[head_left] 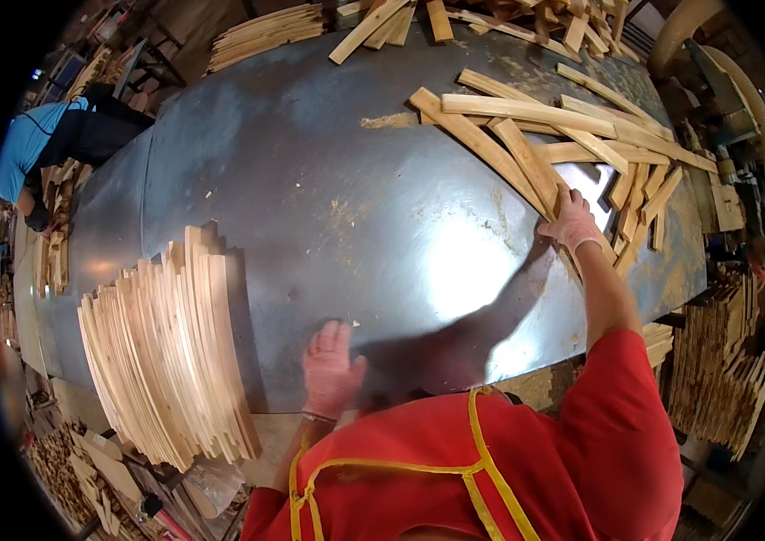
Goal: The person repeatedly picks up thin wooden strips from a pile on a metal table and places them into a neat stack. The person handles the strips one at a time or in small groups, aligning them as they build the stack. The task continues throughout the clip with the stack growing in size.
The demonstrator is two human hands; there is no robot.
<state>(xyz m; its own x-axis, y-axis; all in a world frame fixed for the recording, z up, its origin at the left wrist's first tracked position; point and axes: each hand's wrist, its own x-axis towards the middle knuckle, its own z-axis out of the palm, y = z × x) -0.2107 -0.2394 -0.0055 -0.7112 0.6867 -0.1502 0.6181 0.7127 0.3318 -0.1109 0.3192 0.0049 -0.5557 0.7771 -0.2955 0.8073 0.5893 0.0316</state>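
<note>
Grey sheet-metal table, scuffed, dusted with sawdust. Right hand (pale glove) reaches to far right of table, fingers curled onto flat pale wood slat in loose scattered heap. Left hand lies flat, open, empty on table's near edge. Fanned stack of thin slats at table's left. Cluttered workshop around.

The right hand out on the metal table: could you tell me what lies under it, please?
The right hand rests on a wooden slat in the loose slat pile. The slat's near end and the metal table beneath are covered.
</note>
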